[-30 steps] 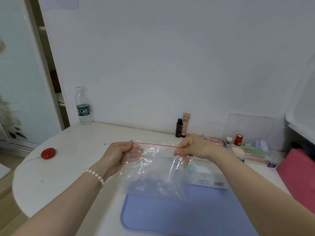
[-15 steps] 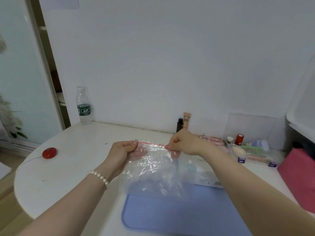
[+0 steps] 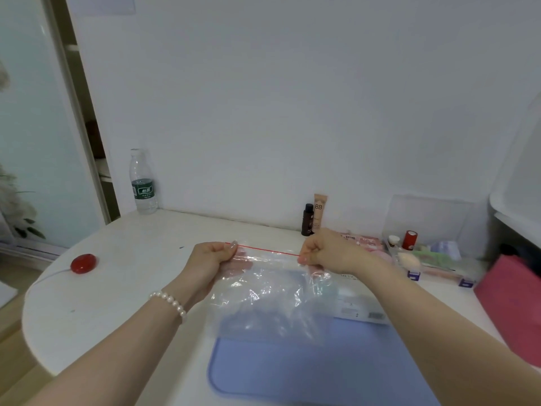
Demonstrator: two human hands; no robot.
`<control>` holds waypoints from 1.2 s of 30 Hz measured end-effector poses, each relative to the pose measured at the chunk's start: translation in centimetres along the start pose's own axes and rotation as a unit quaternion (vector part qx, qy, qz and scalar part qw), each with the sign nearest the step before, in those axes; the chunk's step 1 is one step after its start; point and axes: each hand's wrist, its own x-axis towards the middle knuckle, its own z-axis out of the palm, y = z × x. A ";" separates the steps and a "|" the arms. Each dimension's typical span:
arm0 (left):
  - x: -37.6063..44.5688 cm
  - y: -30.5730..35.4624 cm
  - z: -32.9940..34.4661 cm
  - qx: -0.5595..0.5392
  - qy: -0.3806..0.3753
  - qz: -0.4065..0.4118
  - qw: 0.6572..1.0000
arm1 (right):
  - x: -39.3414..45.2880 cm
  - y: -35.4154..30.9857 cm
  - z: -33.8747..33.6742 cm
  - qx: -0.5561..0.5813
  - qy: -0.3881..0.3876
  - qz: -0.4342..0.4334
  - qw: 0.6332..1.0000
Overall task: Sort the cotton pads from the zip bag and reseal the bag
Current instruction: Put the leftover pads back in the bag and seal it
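Note:
A clear zip bag (image 3: 269, 294) with a red seal line hangs in the air over the white table (image 3: 117, 288). My left hand (image 3: 209, 259) pinches the left end of the seal strip. My right hand (image 3: 328, 252) pinches the strip further right, with part of the bag's top edge beyond it. The bag looks crumpled and I see no cotton pads inside it. Its lower edge drapes over a blue mat (image 3: 307, 367).
A water bottle (image 3: 143, 183) stands at the back left and a red round object (image 3: 83, 263) with a white cord lies left. A small dark bottle (image 3: 308, 219) and BB tube (image 3: 319, 212) stand by the wall. A clear organiser (image 3: 433, 253) with cosmetics and a white box (image 3: 360, 303) sit right, a pink item (image 3: 509, 303) at the edge.
My right hand slid left along the red seal from the bag's right end to mid-strip, then edged back right a little. My left hand kept its hold.

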 end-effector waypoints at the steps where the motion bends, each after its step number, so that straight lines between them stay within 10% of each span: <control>1: 0.0 0.1 -0.1 -0.003 0.003 0.002 1.000 | -0.1 0.2 -0.1 0.014 -0.011 0.000 1.000; 15: 0.4 0.1 -1.9 0.009 0.022 -0.007 1.000 | -1.1 2.9 -0.9 0.140 0.008 0.005 0.990; 23: 2.1 -1.7 -2.5 -0.020 0.034 -0.034 0.999 | 0.0 3.5 0.4 0.086 0.060 0.046 0.993; 28: 4.8 -3.6 -3.1 0.032 0.073 -0.036 0.996 | -1.6 1.0 2.9 -0.125 0.233 -0.057 0.963; 33: 6.9 -5.7 -2.8 0.171 0.109 -0.016 0.979 | -2.8 -1.3 8.8 -0.368 -0.019 -0.098 0.924; 36: 7.4 -6.8 -3.0 0.245 0.126 0.000 0.961 | -1.9 0.2 11.1 -0.425 -0.030 -0.072 0.902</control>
